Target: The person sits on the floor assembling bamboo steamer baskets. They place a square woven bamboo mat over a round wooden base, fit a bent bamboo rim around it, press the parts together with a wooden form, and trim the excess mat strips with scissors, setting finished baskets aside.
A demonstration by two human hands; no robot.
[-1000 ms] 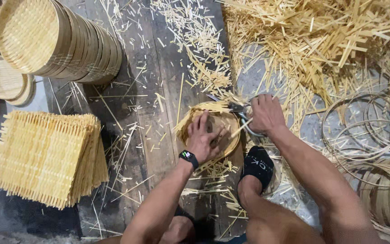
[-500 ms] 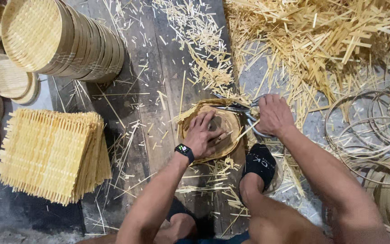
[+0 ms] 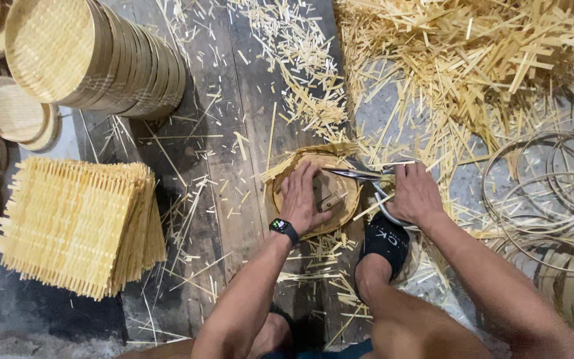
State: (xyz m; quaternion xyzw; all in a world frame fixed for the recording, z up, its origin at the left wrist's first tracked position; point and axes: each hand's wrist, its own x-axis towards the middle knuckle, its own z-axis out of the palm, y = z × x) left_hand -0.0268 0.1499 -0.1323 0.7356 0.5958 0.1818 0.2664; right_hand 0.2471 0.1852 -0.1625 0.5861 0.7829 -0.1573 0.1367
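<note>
Trimming is partway round: my left hand (image 3: 305, 199) is pressing flat on the round woven tray (image 3: 319, 193) on the plank floor (image 3: 234, 100), and my right hand (image 3: 414, 194) is gripping shears (image 3: 367, 177) at its far rim, where untrimmed strip ends are projecting.

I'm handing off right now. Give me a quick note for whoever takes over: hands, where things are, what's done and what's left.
Left hand presses flat on the round basket on the plank.
Right hand grips the shears, blades at the basket's upper right rim.
Done: the rim near the blades looks cut close.
Left: loose strips still stick out at the upper left rim.
Nearby: square woven mats stacked left, finished baskets top left, hoops right, offcuts top right.
</note>
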